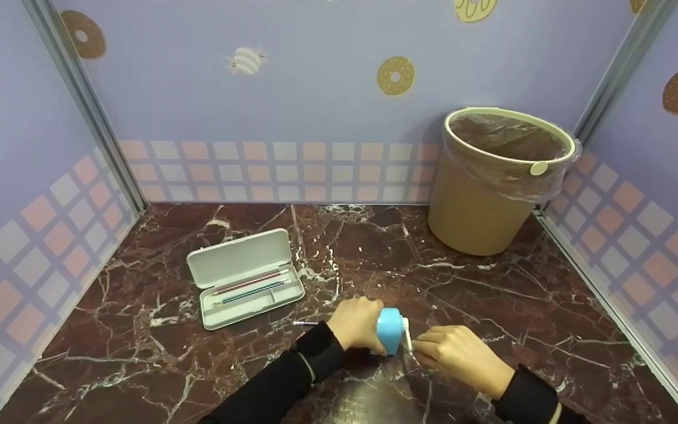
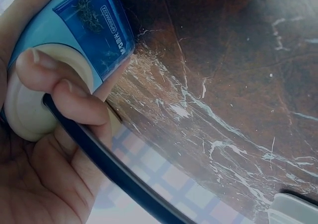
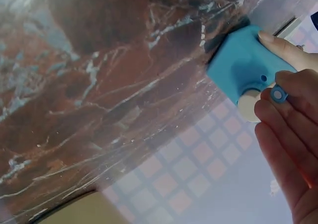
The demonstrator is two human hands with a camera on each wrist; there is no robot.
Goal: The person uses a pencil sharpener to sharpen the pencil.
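Observation:
A blue crank pencil sharpener [image 1: 389, 331] stands on the table between the two hands. My left hand [image 1: 358, 325] grips its body, fingers and thumb wrapped around it. A dark pencil [image 2: 124, 177] sticks out of the cream round front [image 2: 31, 110] of the sharpener and passes by the curled fingers. Shavings [image 2: 89, 16] show behind the clear blue drawer [image 2: 99, 30]. At the other end, my right hand [image 1: 457, 355] pinches the knob [image 3: 278, 94] of the white crank [image 1: 408, 338] between thumb and fingers.
An open white pencil case [image 1: 239, 259] with several pencils [image 1: 251, 288] lies to the left on the dark marble-patterned table [image 1: 156, 353]. A beige lined bin [image 1: 474, 206] stands at the back right. Patterned walls [image 1: 327, 88] enclose the table.

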